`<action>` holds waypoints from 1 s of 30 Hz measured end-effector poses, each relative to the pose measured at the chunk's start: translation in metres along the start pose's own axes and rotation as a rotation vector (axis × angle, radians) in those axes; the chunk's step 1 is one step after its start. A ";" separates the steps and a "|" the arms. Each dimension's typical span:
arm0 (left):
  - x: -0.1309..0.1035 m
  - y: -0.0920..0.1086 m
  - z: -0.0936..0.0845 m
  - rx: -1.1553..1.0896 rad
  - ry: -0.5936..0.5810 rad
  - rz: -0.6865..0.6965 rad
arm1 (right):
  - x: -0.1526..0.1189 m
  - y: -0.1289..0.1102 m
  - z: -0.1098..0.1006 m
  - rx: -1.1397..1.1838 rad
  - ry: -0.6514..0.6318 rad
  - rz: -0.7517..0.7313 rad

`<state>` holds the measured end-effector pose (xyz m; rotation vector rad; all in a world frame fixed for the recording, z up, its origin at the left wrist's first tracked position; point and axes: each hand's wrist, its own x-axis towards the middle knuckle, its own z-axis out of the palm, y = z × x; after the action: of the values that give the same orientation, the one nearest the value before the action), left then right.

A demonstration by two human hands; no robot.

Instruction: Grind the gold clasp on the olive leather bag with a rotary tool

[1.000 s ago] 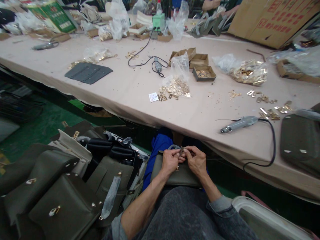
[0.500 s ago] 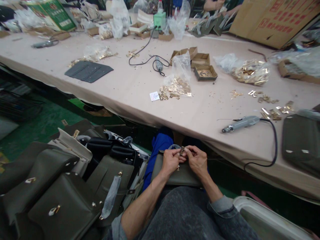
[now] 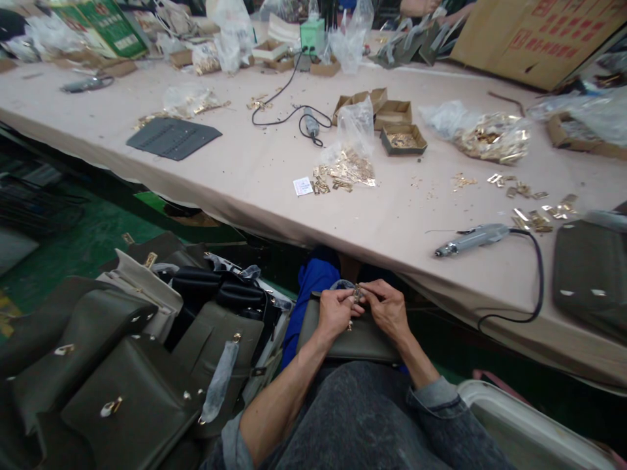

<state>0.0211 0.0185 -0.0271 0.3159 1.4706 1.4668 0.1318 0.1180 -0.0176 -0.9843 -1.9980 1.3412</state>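
A: What is being done here?

B: A small metal piece (image 3: 357, 295) is being handled over the lap bag (image 3: 367, 349), near its far edge. It seems that the piece is being lined up by feel. Whether it is joined to the bag cannot be told.

A: How is it held?

B: It is pinched by the left hand (image 3: 337, 315) and by the right hand (image 3: 389, 311). The fingertips are closed around it, with almost no gap seen. The rest of the fingers are curled up.

A: What is called for next?

B: Steady fingers, it is guessed, and small turns. If it is let go too soon, it could be dropped.

A: What else can be seen?

B: On the table (image 3: 372, 225), a power screwdriver (image 3: 473, 240) has been laid at the right, near the edge. Gold plates (image 3: 533, 220) are spread past it. Farther off, a plastic bag of metal bits (image 3: 353, 168) and a little box (image 3: 404, 140) are seen. More bags (image 3: 130, 385) are heaped at the near left.

A: Is anything in the way?

B: The piece is partly hidden by the fingers. Legroom is pinched by the table edge, and the left side is crowded by the heap.
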 end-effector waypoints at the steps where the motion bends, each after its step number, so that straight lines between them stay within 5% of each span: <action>1: 0.000 0.000 0.000 -0.004 -0.004 0.001 | 0.001 0.001 -0.001 0.004 -0.015 -0.008; 24: 0.001 -0.004 0.000 -0.118 0.087 -0.023 | 0.003 -0.006 -0.002 0.038 -0.094 0.108; 30: -0.001 -0.002 0.007 -0.037 0.112 0.071 | 0.001 -0.009 0.009 -0.180 0.034 0.079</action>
<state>0.0279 0.0219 -0.0272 0.2697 1.5326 1.5880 0.1216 0.1118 -0.0130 -1.1709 -2.1019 1.1916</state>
